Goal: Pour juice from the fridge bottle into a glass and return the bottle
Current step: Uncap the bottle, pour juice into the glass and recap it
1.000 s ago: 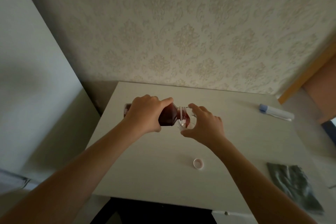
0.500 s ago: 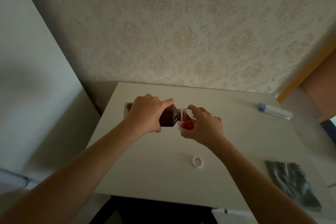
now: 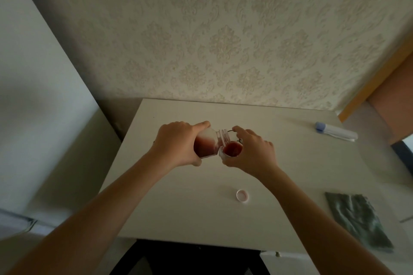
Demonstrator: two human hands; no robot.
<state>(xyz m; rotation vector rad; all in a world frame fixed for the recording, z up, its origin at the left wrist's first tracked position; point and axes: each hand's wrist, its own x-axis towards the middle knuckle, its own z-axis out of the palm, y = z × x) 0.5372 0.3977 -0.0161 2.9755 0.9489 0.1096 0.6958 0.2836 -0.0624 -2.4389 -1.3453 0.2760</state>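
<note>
My left hand (image 3: pixel 176 143) grips a clear plastic bottle (image 3: pixel 206 144) of dark red juice, tipped on its side with its threaded neck over a small glass (image 3: pixel 232 149). The glass stands on the white table (image 3: pixel 201 207) and holds red juice up near its rim. My right hand (image 3: pixel 252 152) wraps around the glass from the right and hides most of its wall. The bottle's pale cap (image 3: pixel 242 195) lies open side up on the table, nearer to me and right of the glass.
A white tube with a blue cap (image 3: pixel 335 133) lies at the table's far right. A dark green cloth (image 3: pixel 357 219) lies at the near right edge. A patterned wall stands behind the table, and a pale panel rises on the left.
The glass has filled with red juice over the last second. The bottle is tipped further and holds less, its upper part now looks clear. Both hands stay in place.
</note>
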